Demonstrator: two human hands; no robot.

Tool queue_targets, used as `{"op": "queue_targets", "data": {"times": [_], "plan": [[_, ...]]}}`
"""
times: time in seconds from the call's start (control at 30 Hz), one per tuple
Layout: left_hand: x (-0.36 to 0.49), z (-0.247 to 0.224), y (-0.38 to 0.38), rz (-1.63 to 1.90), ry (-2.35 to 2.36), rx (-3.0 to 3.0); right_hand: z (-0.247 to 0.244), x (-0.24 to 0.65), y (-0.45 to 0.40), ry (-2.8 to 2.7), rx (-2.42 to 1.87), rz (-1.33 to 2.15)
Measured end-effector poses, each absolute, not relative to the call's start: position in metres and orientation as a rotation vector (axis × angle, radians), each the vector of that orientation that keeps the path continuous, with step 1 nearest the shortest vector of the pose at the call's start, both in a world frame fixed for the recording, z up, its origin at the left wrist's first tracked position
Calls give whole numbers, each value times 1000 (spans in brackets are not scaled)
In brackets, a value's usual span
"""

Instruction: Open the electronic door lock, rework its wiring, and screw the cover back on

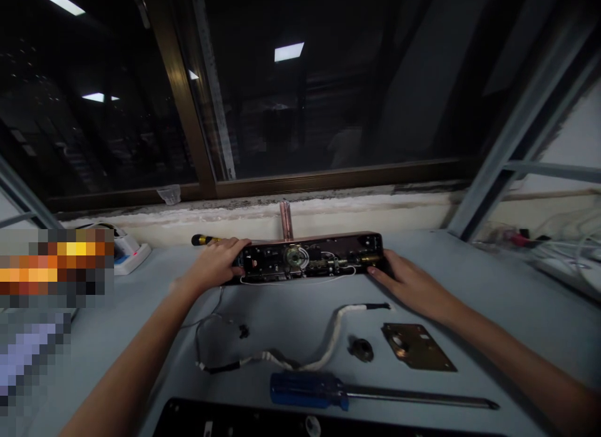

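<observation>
A long black housing (338, 246), open towards me with wires and metal mechanism inside, looks like a door lock panel. It is held on its long side, with a copper-coloured rod or handle (286, 221) rising behind it. My left hand (218, 262) grips its left end, fingers over the top edge and thumb in front. At the right end my right hand (399, 277) is closed around the edge, thumb at the lower corner. On the table in front lie a wrapped wire cable (334, 334), a small round metal part (362, 349) and a metal plate (417, 346).
A blue-handled screwdriver (310, 390) lies across the near table, behind another black panel (244, 421) at the bottom edge. Another yellow-and-black handle (201, 240) shows beyond my left hand. A white power strip (136, 258) stands at left. Window and metal frame posts (507, 155) bound the back.
</observation>
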State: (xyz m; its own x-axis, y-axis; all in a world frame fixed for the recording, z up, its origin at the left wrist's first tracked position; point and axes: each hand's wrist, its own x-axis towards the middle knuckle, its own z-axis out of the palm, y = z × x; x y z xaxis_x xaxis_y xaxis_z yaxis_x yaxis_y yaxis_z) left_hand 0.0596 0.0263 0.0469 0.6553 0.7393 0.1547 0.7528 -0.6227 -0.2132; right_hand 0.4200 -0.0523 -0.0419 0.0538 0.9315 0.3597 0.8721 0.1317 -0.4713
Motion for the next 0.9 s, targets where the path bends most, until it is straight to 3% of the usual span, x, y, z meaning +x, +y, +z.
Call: {"op": "queue_targets", "data": {"times": [0.9], "plan": [[57,42,27,-75,-1084,-2640,-45,419,-51,-1823,-1724,117]]}}
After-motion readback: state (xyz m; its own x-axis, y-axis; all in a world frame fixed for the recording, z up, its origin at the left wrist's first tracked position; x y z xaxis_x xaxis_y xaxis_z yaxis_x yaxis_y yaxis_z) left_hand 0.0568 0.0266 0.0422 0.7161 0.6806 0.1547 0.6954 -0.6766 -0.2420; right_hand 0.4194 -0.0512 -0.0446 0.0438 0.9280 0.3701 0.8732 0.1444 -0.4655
